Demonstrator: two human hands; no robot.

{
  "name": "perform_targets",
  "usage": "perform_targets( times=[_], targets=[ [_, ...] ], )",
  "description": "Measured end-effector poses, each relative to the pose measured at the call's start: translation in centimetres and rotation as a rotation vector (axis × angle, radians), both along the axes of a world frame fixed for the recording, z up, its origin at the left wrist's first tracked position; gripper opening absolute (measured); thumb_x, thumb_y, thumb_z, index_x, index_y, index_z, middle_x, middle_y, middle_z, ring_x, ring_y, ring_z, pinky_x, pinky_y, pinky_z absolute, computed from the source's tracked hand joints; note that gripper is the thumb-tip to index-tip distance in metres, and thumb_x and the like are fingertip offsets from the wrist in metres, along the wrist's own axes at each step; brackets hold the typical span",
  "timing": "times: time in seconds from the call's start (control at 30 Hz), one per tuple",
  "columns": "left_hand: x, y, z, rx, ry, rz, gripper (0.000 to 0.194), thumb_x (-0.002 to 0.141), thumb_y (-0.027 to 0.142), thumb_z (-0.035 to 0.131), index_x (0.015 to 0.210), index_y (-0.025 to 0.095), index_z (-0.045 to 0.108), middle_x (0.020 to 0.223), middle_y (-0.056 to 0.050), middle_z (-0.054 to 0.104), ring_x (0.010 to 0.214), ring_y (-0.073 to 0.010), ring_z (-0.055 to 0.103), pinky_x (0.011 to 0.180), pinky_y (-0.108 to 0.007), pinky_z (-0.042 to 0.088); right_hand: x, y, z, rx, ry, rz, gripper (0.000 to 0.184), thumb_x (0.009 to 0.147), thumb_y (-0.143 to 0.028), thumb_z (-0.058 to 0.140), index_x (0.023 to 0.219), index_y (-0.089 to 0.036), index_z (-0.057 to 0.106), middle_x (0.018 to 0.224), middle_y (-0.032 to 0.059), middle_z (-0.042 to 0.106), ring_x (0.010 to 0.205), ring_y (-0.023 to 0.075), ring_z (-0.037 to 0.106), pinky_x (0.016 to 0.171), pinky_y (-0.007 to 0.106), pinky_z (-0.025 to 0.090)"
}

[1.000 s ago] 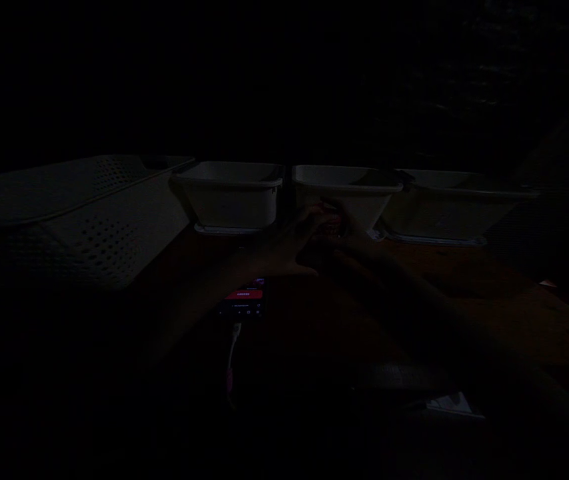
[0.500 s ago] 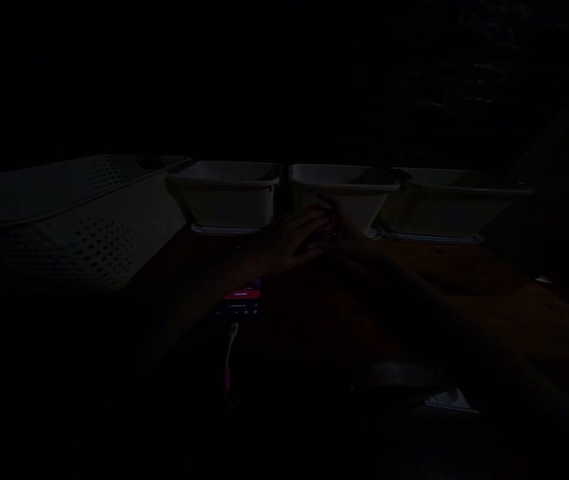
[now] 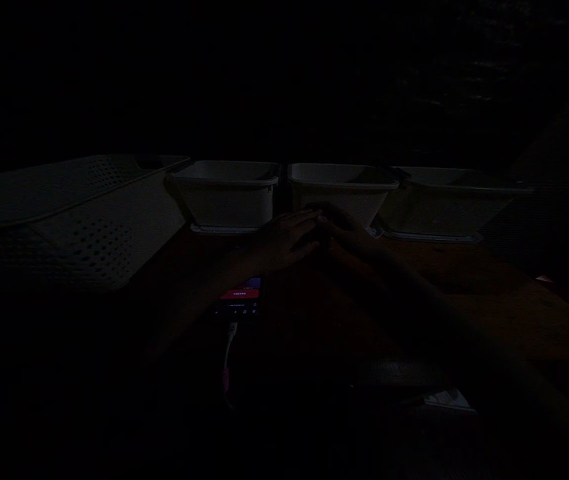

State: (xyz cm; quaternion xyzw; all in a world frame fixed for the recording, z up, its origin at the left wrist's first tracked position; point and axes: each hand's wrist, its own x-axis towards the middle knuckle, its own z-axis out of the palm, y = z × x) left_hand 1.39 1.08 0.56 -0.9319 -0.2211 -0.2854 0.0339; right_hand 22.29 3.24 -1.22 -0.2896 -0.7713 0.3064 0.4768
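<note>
The scene is very dark. My left hand (image 3: 292, 237) and my right hand (image 3: 347, 230) meet over the table, in front of the middle white tub (image 3: 337, 193). Their fingers are curved and pressed together at the tips. Whatever lies between them is hidden from view. Under my left forearm sits a phone (image 3: 242, 297) with a lit screen, partly covered by the arm. A white charging cable (image 3: 229, 343) runs from its near end towards me.
A large white basket with holes (image 3: 114, 233) stands at the left. Another white tub (image 3: 229, 200) is beside it, and a third tub (image 3: 444, 207) stands at the right. The brown wooden table (image 3: 489, 293) extends to the right. A pale flat thing (image 3: 449, 400) lies near the front.
My right hand's fingers have closed over towards the left hand, covering a small reddish thing that showed between the hands before. The tubs and phone stay in place.
</note>
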Motion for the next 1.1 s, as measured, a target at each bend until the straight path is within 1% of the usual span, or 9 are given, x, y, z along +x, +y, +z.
perform_targets(
  times=[0.17, 0.27, 0.43, 0.57, 0.73, 0.87, 1.0, 1.1],
  targets=[
    [0.09, -0.07, 0.00, -0.002, -0.016, 0.021, 0.047, 0.098, 0.032, 0.052, 0.140, 0.012, 0.050, 0.149, -0.016, 0.048, 0.141, -0.0239, 0.045, 0.115, -0.042, 0.040, -0.04, -0.08, 0.01, -0.040, 0.022, 0.020, 0.051, 0.086, -0.056, 0.063, 0.124, -0.024, 0.059, 0.128, 0.0062, 0.064, 0.121, 0.0220, 0.058, 0.109, 0.041, 0.043],
    [0.15, -0.41, 0.21, -0.006, -0.027, 0.014, 0.047, 0.097, 0.032, 0.053, 0.139, 0.010, 0.051, 0.147, -0.016, 0.050, 0.139, -0.0236, 0.046, 0.115, -0.040, 0.041, -0.15, -0.07, 0.06, -0.055, 0.037, 0.025, 0.050, 0.085, -0.057, 0.063, 0.123, -0.024, 0.060, 0.127, 0.0058, 0.065, 0.120, 0.0219, 0.058, 0.109, 0.041, 0.044],
    [0.16, -0.57, 0.42, -0.027, -0.031, 0.017, 0.047, 0.096, 0.032, 0.054, 0.138, 0.012, 0.051, 0.147, -0.016, 0.050, 0.138, -0.0238, 0.047, 0.114, -0.042, 0.042, -0.21, 0.11, 0.10, -0.080, 0.032, 0.043, 0.049, 0.086, -0.055, 0.063, 0.124, -0.023, 0.061, 0.127, 0.0070, 0.065, 0.120, 0.0228, 0.060, 0.109, 0.044, 0.044],
    [0.17, -0.56, 0.52, 0.000, -0.001, 0.028, 0.047, 0.096, 0.032, 0.055, 0.139, 0.013, 0.051, 0.147, -0.016, 0.050, 0.138, -0.0239, 0.047, 0.115, -0.042, 0.041, -0.15, 0.08, 0.13, -0.083, 0.046, 0.035, 0.051, 0.085, -0.055, 0.065, 0.125, -0.024, 0.062, 0.128, 0.0068, 0.065, 0.121, 0.0236, 0.059, 0.111, 0.046, 0.043],
    [0.06, -0.69, 0.66, 0.062, 0.034, 0.071, 0.045, 0.096, 0.031, 0.055, 0.137, 0.011, 0.053, 0.150, -0.017, 0.047, 0.140, -0.0255, 0.045, 0.116, -0.045, 0.038, -0.09, -0.26, 0.37, -0.121, 0.063, 0.028, 0.052, 0.082, -0.055, 0.068, 0.122, -0.024, 0.064, 0.125, 0.0065, 0.066, 0.120, 0.0239, 0.059, 0.109, 0.044, 0.045],
    [0.00, -0.50, 0.46, 0.101, 0.023, 0.081, 0.043, 0.096, 0.031, 0.054, 0.134, 0.011, 0.055, 0.146, -0.016, 0.051, 0.136, -0.0262, 0.049, 0.114, -0.045, 0.040, -0.15, -0.41, 0.55, -0.131, 0.061, 0.039, 0.052, 0.081, -0.055, 0.069, 0.122, -0.023, 0.064, 0.126, 0.0066, 0.066, 0.118, 0.0234, 0.060, 0.107, 0.043, 0.046],
    [0.07, -0.35, 0.31, 0.067, -0.045, 0.097, 0.048, 0.095, 0.034, 0.056, 0.136, 0.009, 0.052, 0.139, -0.017, 0.058, 0.128, -0.0256, 0.056, 0.108, -0.042, 0.046, -0.27, -0.29, 0.47, -0.162, 0.095, 0.041, 0.050, 0.082, -0.057, 0.066, 0.120, -0.024, 0.065, 0.126, 0.0049, 0.066, 0.121, 0.0231, 0.059, 0.110, 0.043, 0.044],
    [0.10, -0.52, 0.47, 0.044, -0.051, 0.098, 0.050, 0.094, 0.034, 0.057, 0.138, 0.012, 0.050, 0.141, -0.015, 0.056, 0.130, -0.0249, 0.055, 0.110, -0.043, 0.044, -0.24, -0.09, 0.25, -0.210, 0.140, 0.051, 0.049, 0.082, -0.058, 0.063, 0.118, -0.025, 0.065, 0.126, 0.0039, 0.067, 0.121, 0.0232, 0.059, 0.111, 0.044, 0.043]
  ],
)
